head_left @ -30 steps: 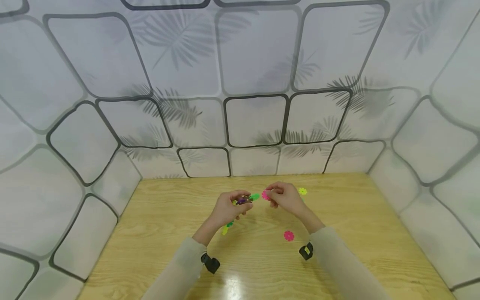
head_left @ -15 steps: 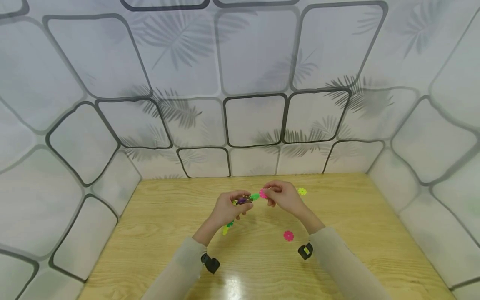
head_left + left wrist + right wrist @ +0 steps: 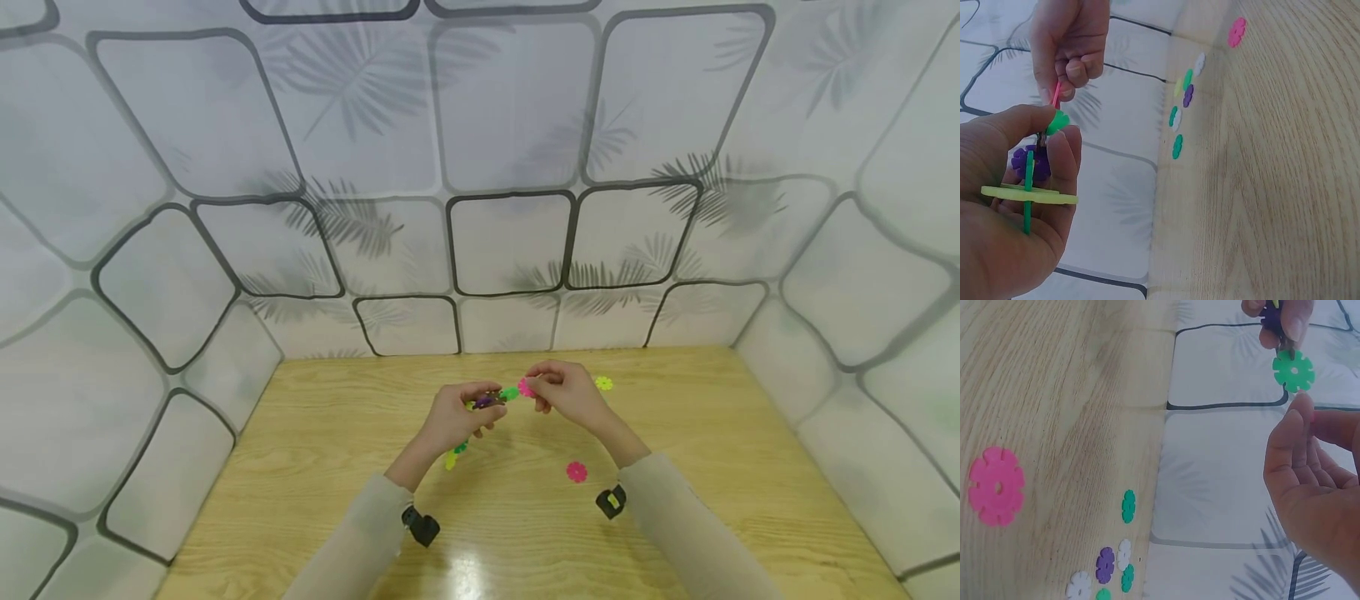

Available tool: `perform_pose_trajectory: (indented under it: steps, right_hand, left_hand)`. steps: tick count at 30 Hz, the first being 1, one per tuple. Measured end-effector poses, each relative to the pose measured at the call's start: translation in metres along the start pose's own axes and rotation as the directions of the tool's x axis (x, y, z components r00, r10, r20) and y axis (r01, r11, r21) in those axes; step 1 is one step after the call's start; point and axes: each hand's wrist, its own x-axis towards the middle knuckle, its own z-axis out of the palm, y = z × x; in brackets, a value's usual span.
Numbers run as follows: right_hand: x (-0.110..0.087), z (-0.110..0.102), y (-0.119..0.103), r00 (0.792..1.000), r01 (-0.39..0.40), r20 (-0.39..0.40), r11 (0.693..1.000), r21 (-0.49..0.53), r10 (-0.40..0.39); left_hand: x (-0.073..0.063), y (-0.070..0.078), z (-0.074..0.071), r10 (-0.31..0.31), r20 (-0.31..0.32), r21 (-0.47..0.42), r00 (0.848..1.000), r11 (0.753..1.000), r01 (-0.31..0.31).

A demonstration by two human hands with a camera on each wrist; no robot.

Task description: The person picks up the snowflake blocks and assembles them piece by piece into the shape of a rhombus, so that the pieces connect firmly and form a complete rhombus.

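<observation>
Well left of the bright green disc (image 3: 510, 393), the left sleeve (image 3: 360, 542) slants in across the tabletop (image 3: 337, 500), a black wrist device (image 3: 422, 527) strapped at its cuff. Next comes the left hand (image 3: 453, 417), just left of the bright green disc; its fingers are clamped on a chain of discs (image 3: 1030, 164), pinching a brown piece (image 3: 1041, 140) beside that green end. Further back along the chain, away from the bright green disc, sit a purple disc (image 3: 1020, 164) and, near the palm, a yellow-green disc (image 3: 1029, 195) crossed by a dark green disc (image 3: 1027, 217).

Right at the other edge of the bright green disc is a held pink disc (image 3: 526, 387); whether the two are joined I cannot tell. The right hand (image 3: 566, 393) has its fingers pinched on the pink one. Lower right of the bright green disc, a loose pink disc (image 3: 577, 472) lies flat on the tabletop. Well to its right is a loose yellow disc (image 3: 603, 383), one of a group with a loose purple disc (image 3: 1105, 565), white discs (image 3: 1124, 554) and green discs (image 3: 1129, 506). Farthest right of the bright green disc is the right sleeve (image 3: 682, 525).
</observation>
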Motion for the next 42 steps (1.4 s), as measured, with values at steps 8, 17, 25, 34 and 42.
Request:
perform_pose_trajectory:
  steps: [8, 17, 25, 34, 42]
  right_hand:
    - [0.003, 0.003, 0.004, 1.000, 0.008, 0.009, 1.000, 0.010, -0.009]
    - [0.002, 0.005, 0.001, 0.999, 0.046, 0.013, 0.999, 0.010, -0.046]
    - [-0.001, 0.006, -0.006, 0.998, 0.053, 0.038, 0.998, 0.029, -0.054]
    - [0.000, 0.011, -0.002, 0.999, 0.033, 0.028, 0.998, 0.046, -0.035]
    - [-0.001, 0.006, -0.005, 0.999, 0.048, 0.023, 0.999, 0.018, -0.049]
  left_hand:
    - [-0.001, 0.001, 0.001, 0.002, 0.003, -0.020, 1.000, 1.000, -0.002]
    - [-0.003, -0.001, 0.003, 0.024, -0.006, -0.058, 1.000, 0.998, -0.024]
    - [-0.004, -0.002, 0.002, 0.023, 0.000, -0.085, 1.000, 0.996, -0.023]
    - [-0.004, -0.001, 0.002, 0.008, 0.010, -0.125, 1.000, 0.992, -0.007]
    - [-0.001, -0.002, 0.004, 0.013, 0.019, -0.149, 1.000, 0.989, -0.010]
